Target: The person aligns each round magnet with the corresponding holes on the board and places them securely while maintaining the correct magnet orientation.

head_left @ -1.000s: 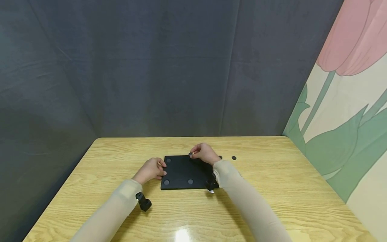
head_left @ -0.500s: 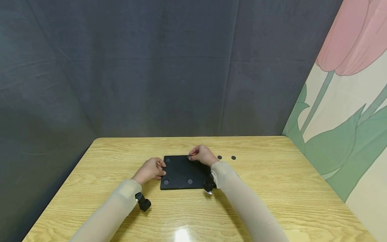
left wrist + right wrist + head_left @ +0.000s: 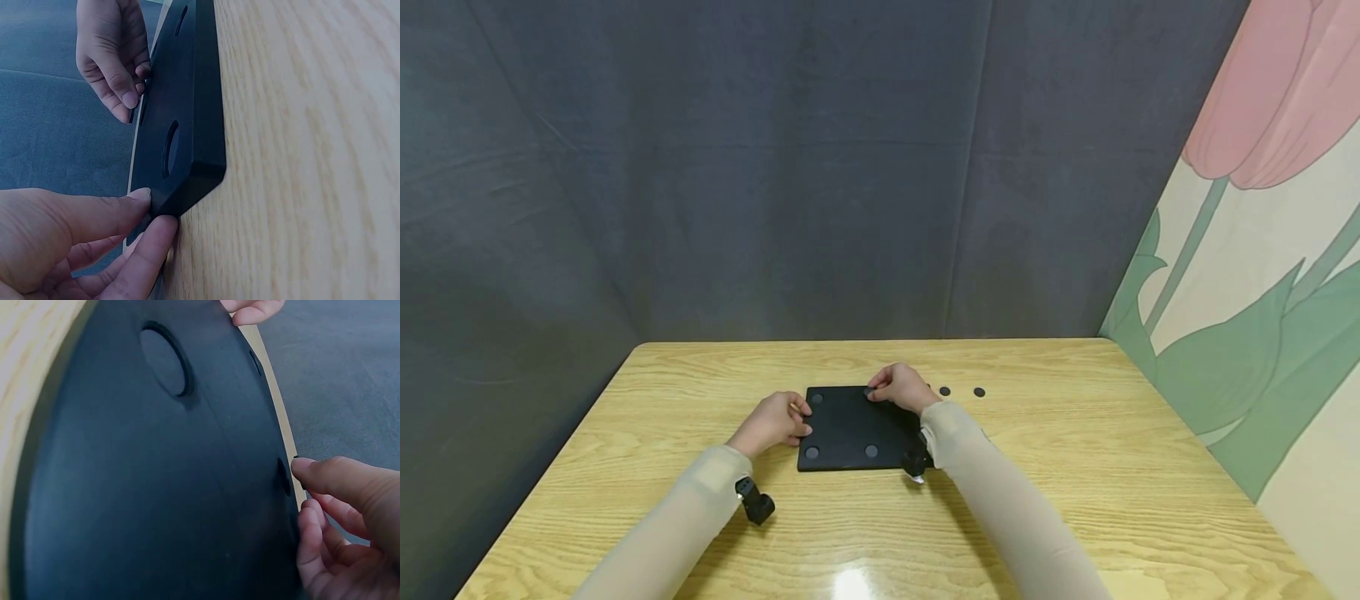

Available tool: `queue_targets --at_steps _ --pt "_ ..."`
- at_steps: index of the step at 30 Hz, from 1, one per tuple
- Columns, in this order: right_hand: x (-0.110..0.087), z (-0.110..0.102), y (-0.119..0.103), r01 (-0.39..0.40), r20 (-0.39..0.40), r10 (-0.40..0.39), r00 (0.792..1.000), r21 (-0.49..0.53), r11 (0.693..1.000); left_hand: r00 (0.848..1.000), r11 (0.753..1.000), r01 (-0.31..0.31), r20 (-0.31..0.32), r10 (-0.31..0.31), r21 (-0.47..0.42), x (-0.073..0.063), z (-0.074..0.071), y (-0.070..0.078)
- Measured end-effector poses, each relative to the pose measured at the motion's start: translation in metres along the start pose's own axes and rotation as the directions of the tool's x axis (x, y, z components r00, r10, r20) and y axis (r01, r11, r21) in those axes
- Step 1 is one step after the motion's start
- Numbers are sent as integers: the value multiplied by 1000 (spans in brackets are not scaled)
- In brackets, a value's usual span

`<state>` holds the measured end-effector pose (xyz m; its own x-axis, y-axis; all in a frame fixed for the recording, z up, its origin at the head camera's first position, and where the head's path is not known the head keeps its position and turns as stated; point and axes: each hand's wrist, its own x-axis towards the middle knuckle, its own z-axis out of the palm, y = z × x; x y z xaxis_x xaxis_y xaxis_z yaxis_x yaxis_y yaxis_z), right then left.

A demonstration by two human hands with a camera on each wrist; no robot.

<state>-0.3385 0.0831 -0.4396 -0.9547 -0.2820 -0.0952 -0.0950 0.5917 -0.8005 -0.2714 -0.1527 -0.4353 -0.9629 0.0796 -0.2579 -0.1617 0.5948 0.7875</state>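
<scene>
Toward the far edge of the table (image 3: 1150,467), well in from both side edges, lies a black board (image 3: 842,425) with round recesses (image 3: 812,452). The left hand (image 3: 772,423) grips its left edge between thumb and fingers. At the board's far edge, the right hand (image 3: 904,389) pinches a small dark disc (image 3: 131,116) just beside a recess. Further right, near the table's far edge, at least two loose discs (image 3: 979,392) lie flat.
</scene>
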Motion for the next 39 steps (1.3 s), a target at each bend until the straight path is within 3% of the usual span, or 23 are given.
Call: queue_targets --at_steps 21,39 --pt "0 0 -1 -34 19 35 999 -61 998 1000 1000 5 1 -5 5 1 2 0" --pt "3 0 0 -40 28 41 999 -53 998 1000 1000 5 4 -5 3 2 2 0"
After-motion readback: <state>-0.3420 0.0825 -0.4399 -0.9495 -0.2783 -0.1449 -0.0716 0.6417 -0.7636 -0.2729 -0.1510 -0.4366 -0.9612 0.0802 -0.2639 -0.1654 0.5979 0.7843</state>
